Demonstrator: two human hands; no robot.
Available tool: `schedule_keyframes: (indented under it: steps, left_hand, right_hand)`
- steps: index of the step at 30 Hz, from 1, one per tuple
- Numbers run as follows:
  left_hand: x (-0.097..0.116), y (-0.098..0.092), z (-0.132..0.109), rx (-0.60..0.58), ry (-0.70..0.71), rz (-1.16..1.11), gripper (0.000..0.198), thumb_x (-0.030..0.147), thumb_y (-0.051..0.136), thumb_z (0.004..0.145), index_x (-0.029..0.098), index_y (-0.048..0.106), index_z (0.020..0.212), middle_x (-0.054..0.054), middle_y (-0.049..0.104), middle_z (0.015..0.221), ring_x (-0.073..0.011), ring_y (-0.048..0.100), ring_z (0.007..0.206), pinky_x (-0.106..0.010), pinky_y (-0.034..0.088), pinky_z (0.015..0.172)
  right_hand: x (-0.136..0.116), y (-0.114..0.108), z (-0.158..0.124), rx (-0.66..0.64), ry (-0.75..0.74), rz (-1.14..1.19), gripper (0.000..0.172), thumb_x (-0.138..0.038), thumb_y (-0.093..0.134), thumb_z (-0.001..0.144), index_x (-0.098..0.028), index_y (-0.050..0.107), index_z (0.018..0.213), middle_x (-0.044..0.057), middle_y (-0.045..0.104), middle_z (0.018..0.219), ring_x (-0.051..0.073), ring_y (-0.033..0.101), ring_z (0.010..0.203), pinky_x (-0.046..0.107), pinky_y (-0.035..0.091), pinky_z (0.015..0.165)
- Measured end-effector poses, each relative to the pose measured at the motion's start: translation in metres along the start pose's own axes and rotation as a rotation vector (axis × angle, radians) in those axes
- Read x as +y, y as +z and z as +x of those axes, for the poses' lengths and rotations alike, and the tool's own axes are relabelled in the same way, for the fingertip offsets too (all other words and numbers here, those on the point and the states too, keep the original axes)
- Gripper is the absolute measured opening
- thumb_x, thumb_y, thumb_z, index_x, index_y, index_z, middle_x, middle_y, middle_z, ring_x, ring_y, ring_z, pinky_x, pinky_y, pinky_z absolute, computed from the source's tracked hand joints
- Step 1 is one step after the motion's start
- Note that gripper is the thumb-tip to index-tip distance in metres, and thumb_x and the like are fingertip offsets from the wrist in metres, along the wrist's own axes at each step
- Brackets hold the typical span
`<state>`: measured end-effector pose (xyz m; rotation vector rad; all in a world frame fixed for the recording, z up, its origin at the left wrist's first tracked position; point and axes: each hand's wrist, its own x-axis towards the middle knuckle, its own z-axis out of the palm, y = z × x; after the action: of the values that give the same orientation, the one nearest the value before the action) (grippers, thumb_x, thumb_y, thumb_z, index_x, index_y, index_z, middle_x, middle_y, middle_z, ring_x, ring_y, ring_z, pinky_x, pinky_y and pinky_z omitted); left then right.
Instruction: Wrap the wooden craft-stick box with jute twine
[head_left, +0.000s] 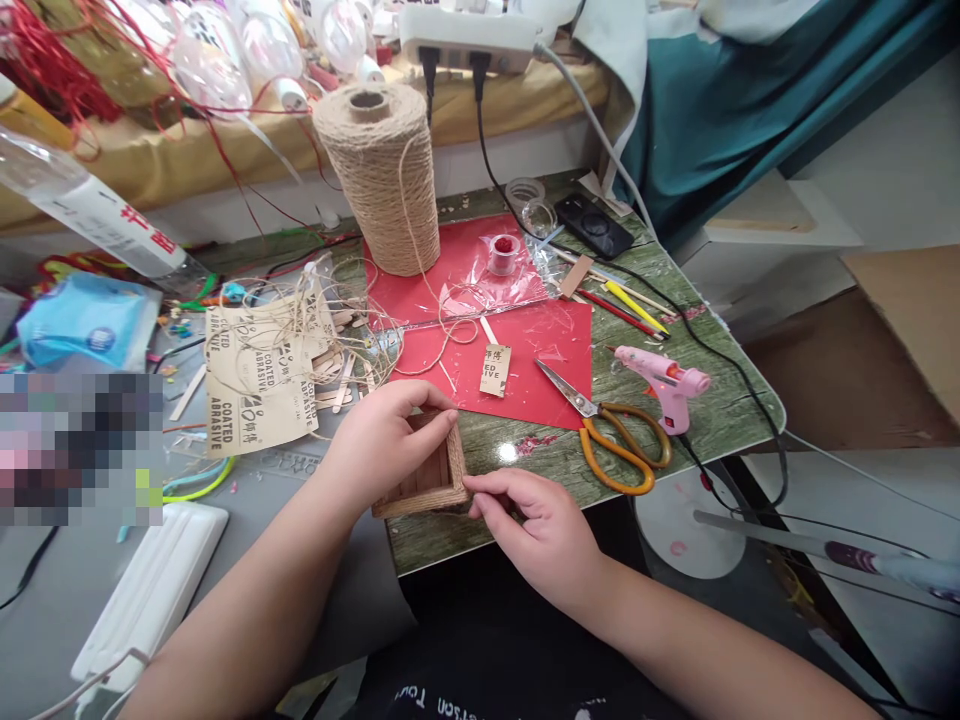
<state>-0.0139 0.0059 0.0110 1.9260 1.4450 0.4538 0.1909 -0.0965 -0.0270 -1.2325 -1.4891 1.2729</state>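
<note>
At the tabletop's [675,420] near edge, both hands pinch the small wooden box [424,478]: left hand [382,435] gripping its far rim, right hand [536,525] its near corner. Steady pressure likely keeps it square.

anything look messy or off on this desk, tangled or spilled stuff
Yes. Loose twine off the big spool lies in a tangle over the sandpaper sheets and red paper. The small wooden box, held by the left hand and right hand, looks intact.
</note>
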Motion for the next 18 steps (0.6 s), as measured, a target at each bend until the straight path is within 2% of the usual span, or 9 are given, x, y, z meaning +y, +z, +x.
schedule_keyframes:
  steps: [9,13,18]
  left_hand:
    - [-0.004,0.002,0.000,0.023,0.022,0.005,0.016,0.039,0.066,0.095,0.025,0.073,0.091,0.001,0.076,0.092,-0.0191,0.069,0.087,-0.033,0.051,0.079]
    - [-0.004,0.002,0.000,0.029,0.029,0.010,0.015,0.038,0.066,0.095,0.025,0.072,0.090,0.002,0.076,0.092,-0.0183,0.069,0.086,-0.033,0.050,0.079]
    - [-0.002,0.001,-0.001,0.030,0.046,0.017,0.015,0.036,0.064,0.096,0.024,0.071,0.089,0.002,0.074,0.090,-0.0181,0.067,0.086,-0.033,0.049,0.079]
  right_hand:
    - [0.003,0.003,-0.005,0.016,0.066,0.100,0.018,-0.020,0.064,0.097,-0.022,0.078,0.107,0.003,0.079,0.087,0.016,0.076,0.077,0.030,0.062,0.073]
    - [0.000,-0.001,-0.002,0.004,0.005,0.001,0.019,-0.018,0.063,0.096,-0.023,0.077,0.108,0.002,0.078,0.088,0.016,0.075,0.079,0.030,0.061,0.075]
    - [-0.001,-0.008,0.000,-0.072,-0.030,-0.135,0.023,-0.018,0.061,0.097,-0.024,0.076,0.113,0.002,0.075,0.089,0.016,0.071,0.078,0.031,0.059,0.074]
